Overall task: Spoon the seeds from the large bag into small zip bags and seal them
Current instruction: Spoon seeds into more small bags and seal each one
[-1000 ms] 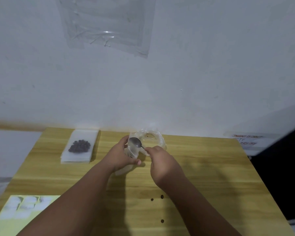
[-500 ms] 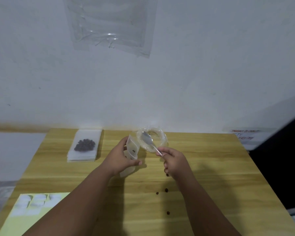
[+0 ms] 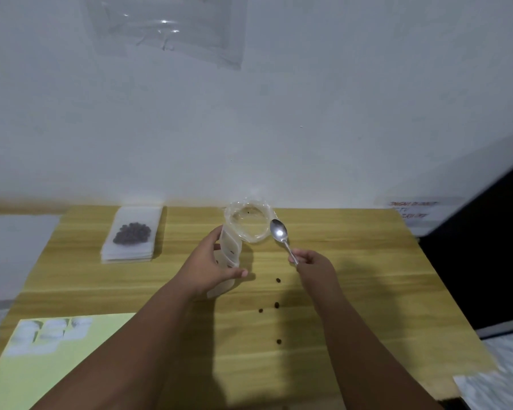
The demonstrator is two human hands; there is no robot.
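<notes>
My left hand (image 3: 208,267) holds a small clear zip bag (image 3: 230,251) upright with its mouth spread; a few dark seeds show inside. My right hand (image 3: 313,266) pinches the handle of a metal spoon (image 3: 280,233), whose empty bowl points up and away, just right of the large bag. The large clear bag (image 3: 249,221) stands open at the table's back, almost empty, with a seed or two in it. Several loose seeds (image 3: 277,304) lie on the wooden table (image 3: 367,276) between my arms.
A stack of flat zip bags (image 3: 131,250) with a filled seed bag on top lies at the back left. A yellow sheet (image 3: 57,365) with white shapes covers the near left corner. A white wall rises behind the table; a dark drop-off lies to the right.
My right hand drew the spoon away from the small bag's mouth, to the right past the large bag. The left hand kept the small bag in place. The camera shifted slightly.
</notes>
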